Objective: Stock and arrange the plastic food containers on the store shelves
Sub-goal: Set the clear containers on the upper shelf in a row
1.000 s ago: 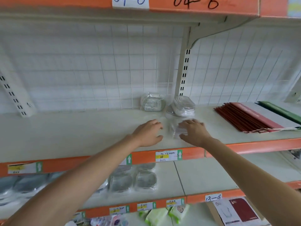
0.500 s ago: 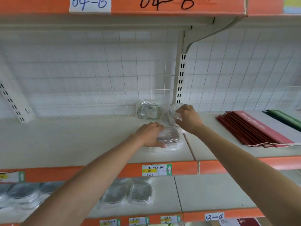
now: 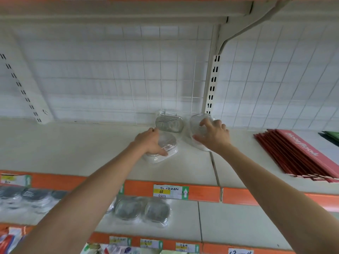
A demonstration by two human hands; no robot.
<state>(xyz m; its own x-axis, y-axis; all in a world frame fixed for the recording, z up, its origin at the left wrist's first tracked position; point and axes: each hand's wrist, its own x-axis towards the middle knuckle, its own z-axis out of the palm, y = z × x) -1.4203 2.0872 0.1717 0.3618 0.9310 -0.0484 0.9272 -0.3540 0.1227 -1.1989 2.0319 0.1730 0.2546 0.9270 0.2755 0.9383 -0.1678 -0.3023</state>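
Note:
Three clear plastic food containers sit near the back of the cream shelf [image 3: 73, 154]. One container [image 3: 169, 123] with a ribbed grey lid leans upright against the wire back. My left hand [image 3: 149, 142] lies over a flat container [image 3: 168, 145] in front of it, thumb at its near edge. My right hand [image 3: 212, 134] grips a third container [image 3: 195, 127], tilted up on its edge beside the upright post.
A stack of red notebooks [image 3: 297, 154] and a green one [image 3: 330, 135] lie at the shelf's right. The orange shelf edge [image 3: 201, 194] carries a price label [image 3: 170, 191]. More wrapped containers [image 3: 141, 210] fill the shelf below. A slotted post [image 3: 212, 85] stands behind.
My left hand slid the flat container back toward the leaning one. My right hand moved from the shelf front to the rear container and tipped it up on edge.

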